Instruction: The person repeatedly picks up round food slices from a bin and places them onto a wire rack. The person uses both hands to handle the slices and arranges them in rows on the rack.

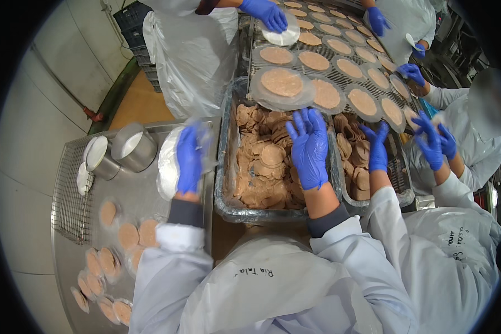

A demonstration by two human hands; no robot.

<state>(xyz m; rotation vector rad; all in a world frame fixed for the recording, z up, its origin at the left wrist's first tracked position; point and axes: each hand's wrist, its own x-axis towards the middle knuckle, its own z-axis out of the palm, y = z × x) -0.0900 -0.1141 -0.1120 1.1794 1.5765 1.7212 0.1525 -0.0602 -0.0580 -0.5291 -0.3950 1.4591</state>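
My left hand (189, 160), blue-gloved and blurred, is over a stack of round white sheets (168, 165) on the steel table. A translucent blur shows beside its fingers; whether they grip a sheet I cannot tell. My right hand (310, 146), also gloved, is raised palm-up above a plastic-lined crate (259, 215), its fingers apart and nothing in them. Just beyond its fingertips, a thin pinkish patty on a clear round sheet (282, 82) overhangs the end of a wire-mesh conveyor (275, 67). Many loose brownish patties (271, 155) fill the crate.
Two steel cylinders (134, 148) holding white discs stand by a wire basket (72, 188). Thin patties (128, 236) on clear sheets lie across the steel table (71, 250). At right, a second crate (396, 196) has brownish patties, and co-workers' gloved hands (378, 146) reach near the conveyor.
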